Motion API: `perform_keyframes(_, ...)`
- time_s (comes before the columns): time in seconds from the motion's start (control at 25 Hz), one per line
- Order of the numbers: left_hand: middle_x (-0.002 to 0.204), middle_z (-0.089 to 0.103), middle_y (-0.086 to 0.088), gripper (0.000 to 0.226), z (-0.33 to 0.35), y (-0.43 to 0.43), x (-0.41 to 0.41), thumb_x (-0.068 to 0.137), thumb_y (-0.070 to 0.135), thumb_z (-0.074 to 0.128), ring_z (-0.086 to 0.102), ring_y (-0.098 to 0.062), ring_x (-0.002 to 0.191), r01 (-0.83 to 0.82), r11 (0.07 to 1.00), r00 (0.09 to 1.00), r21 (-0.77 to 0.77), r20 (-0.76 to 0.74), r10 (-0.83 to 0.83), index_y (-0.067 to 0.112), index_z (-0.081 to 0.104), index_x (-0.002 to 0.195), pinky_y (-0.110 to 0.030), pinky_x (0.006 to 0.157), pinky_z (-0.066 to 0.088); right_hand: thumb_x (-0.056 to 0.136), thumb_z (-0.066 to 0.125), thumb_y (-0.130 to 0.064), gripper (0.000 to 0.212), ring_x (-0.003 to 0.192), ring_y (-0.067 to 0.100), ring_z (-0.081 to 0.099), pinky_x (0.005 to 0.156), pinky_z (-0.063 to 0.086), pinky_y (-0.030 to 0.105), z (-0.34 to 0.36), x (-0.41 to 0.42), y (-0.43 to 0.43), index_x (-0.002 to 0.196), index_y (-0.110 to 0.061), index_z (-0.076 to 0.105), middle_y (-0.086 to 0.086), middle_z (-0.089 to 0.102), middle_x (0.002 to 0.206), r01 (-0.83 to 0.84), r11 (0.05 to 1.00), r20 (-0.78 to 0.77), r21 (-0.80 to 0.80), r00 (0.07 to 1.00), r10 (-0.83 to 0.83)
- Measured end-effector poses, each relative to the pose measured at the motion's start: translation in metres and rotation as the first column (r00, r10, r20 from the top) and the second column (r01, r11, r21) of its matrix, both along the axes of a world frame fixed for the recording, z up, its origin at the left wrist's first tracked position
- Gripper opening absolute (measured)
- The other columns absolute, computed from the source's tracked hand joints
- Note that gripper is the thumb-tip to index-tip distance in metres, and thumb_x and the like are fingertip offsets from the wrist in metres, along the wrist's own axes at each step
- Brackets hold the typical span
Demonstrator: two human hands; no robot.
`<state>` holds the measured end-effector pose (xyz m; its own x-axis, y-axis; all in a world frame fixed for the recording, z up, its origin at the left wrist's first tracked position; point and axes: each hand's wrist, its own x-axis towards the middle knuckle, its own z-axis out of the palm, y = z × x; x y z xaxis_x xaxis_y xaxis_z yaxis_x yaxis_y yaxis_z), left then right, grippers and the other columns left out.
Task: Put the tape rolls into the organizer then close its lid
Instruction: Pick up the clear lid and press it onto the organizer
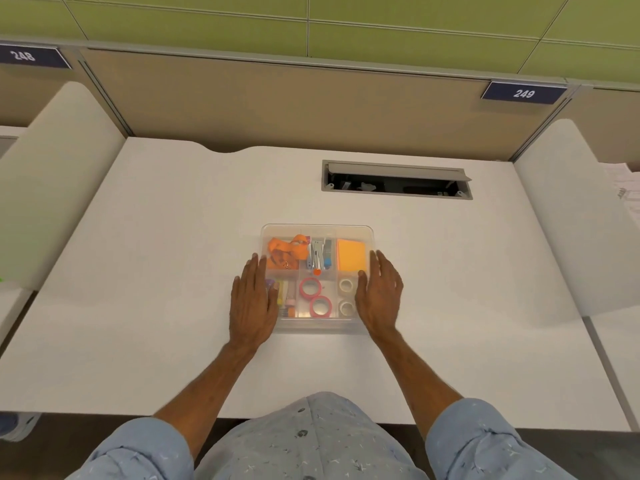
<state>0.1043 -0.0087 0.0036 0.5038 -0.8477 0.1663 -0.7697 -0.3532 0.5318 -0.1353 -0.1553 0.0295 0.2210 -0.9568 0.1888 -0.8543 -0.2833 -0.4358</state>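
A clear plastic organizer [317,227] sits mid-desk, and a clear lid appears to lie on it. Two pink tape rolls [310,286] [321,305] lie in its near middle compartment. Two white tape rolls [346,285] [346,307] lie in the near right compartment. The other compartments hold an orange strap, a stapler, orange notes and small items. My left hand [252,303] lies flat over the organizer's left edge, fingers extended. My right hand [379,296] rests against the right edge, its thumb on top. Neither hand holds anything.
An open cable hatch [396,180] is sunk into the white desk [173,237] behind the organizer. White dividers stand at the left [52,188] and right [568,220]. Papers [627,192] lie beyond the right divider. A tan partition closes the back.
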Motion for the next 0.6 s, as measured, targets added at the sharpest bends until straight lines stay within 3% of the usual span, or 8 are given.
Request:
perform_keyframes(0.08,0.181,0.027,-0.009,0.062,0.000,-0.005,-0.003,0.118,0.042,0.022,0.024,-0.028,0.168,0.090,0.996,0.991,0.009,0.103,-0.091,0.015,0.026,0.173,-0.053,0.135,0.019,0.112,0.038,-0.034,0.054,0.158,0.022,0.027,0.128,0.020,0.051,-0.005,0.004,0.010,0.164,-0.019,0.029,0.005,0.030,0.171,-0.148,0.987,-0.134,-0.061,0.981,0.139)
perform_keyframes(0.16,0.181,0.025,-0.010,0.065,-0.004,-0.009,-0.005,0.118,0.045,0.016,0.023,-0.029,0.168,0.109,0.993,0.981,0.053,0.155,-0.116,0.013,0.024,0.174,-0.054,0.135,0.021,0.113,0.033,-0.040,0.059,0.162,0.020,0.015,0.130,0.013,0.053,-0.012,0.003,0.013,0.167,-0.021,0.019,0.003,0.018,0.175,-0.192,0.980,-0.209,-0.056,0.962,0.177)
perform_keyframes(0.28,0.182,0.024,-0.011,0.067,-0.016,-0.008,-0.007,0.118,0.046,0.017,0.023,-0.029,0.169,0.073,0.994,0.988,0.085,0.129,-0.083,0.010,0.023,0.174,-0.054,0.135,0.025,0.112,0.029,-0.046,0.063,0.163,0.018,0.007,0.130,0.012,0.054,-0.019,-0.001,0.014,0.168,-0.023,0.011,0.001,0.011,0.176,-0.172,0.985,-0.242,0.000,0.956,0.167)
perform_keyframes(0.48,0.184,0.012,-0.011,0.068,-0.024,-0.012,-0.001,0.117,0.041,0.028,0.009,-0.025,0.171,0.111,0.992,0.993,0.061,0.030,-0.113,0.007,0.015,0.174,-0.045,0.139,0.016,0.108,0.027,-0.057,0.073,0.163,0.019,-0.004,0.132,0.006,0.051,-0.019,0.005,0.012,0.168,-0.025,0.001,0.003,-0.002,0.177,-0.130,0.990,-0.260,0.057,0.955,0.140)
perform_keyframes(0.6,0.185,0.008,-0.010,0.070,-0.024,-0.010,0.001,0.117,0.042,0.027,0.005,-0.023,0.171,0.125,0.990,0.992,0.070,0.013,-0.126,0.007,0.012,0.175,-0.043,0.139,0.014,0.107,0.025,-0.063,0.077,0.163,0.020,-0.005,0.131,0.015,0.048,-0.018,0.004,0.011,0.168,-0.025,-0.003,0.003,-0.004,0.177,-0.143,0.983,-0.198,0.115,0.966,0.164)
